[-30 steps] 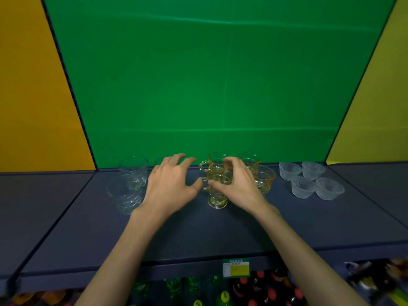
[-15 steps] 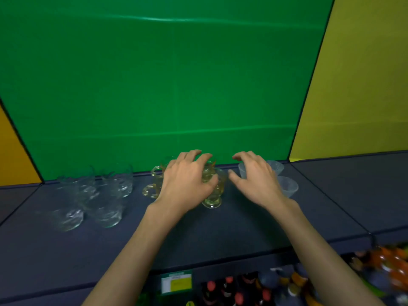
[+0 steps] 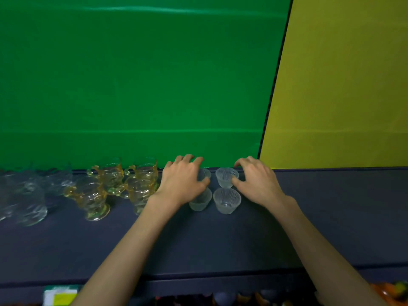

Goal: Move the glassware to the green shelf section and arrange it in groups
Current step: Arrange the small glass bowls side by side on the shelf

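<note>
Since half a second ago both hands have left the amber mugs (image 3: 114,186) and now flank four frosted cups (image 3: 227,200) at the back edge of the shelf (image 3: 198,246), before the green panel (image 3: 132,74). The left hand (image 3: 182,183) lies spread over the left two cups, and the right hand (image 3: 257,182) touches the right pair; neither hand visibly closes around a cup. Clear glasses (image 3: 24,195) blur at the shelf's left end.

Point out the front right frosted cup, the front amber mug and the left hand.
Front right frosted cup (image 3: 228,200), head view, on its ribbed wall.
Front amber mug (image 3: 93,198), head view, on its bowl.
Left hand (image 3: 181,181), head view, on its back.
</note>
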Demonstrator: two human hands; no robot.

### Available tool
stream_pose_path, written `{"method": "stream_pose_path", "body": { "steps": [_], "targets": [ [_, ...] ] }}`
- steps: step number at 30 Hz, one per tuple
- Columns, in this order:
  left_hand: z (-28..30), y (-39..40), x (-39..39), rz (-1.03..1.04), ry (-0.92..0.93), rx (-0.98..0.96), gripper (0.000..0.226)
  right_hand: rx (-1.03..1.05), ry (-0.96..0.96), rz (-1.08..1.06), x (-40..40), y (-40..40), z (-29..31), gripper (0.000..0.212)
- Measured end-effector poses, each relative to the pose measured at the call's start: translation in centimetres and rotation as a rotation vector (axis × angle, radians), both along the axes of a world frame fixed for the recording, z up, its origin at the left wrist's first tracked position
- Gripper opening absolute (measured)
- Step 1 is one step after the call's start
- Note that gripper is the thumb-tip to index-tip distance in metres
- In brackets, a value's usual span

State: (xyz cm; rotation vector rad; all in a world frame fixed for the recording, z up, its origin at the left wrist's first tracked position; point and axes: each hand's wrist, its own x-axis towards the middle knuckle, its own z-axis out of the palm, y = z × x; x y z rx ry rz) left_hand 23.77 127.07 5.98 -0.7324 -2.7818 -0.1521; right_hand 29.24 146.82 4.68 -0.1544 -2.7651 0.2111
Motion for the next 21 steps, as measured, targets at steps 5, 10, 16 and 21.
{"method": "stream_pose_path", "body": {
  "steps": [5, 10, 16, 21],
  "targets": [
    [-1.1, 2.0, -2.2, 0.097, -0.081, -0.076, 0.069, 0.04, -0.082, 0.012, -2.2, 2.2, -0.4, 0.052],
    [-2.1, 2.7, -3.8, 0.166, -0.216, -0.033, 0.076, 0.0, -0.18, -0.024, -4.2, 1.8, -1.0, 0.071],
    [-2.9, 2.7, -5.3, 0.183, -0.266, 0.043, 0.081, -0.013, -0.248, -0.065, -5.3, 0.8, -2.2, 0.082],
    [-3.5, 2.6, -5.6, 0.132, -0.251, 0.144, 0.076, -0.08, -0.228, -0.097, -5.5, 0.5, -2.1, 0.069]
  ]
}}
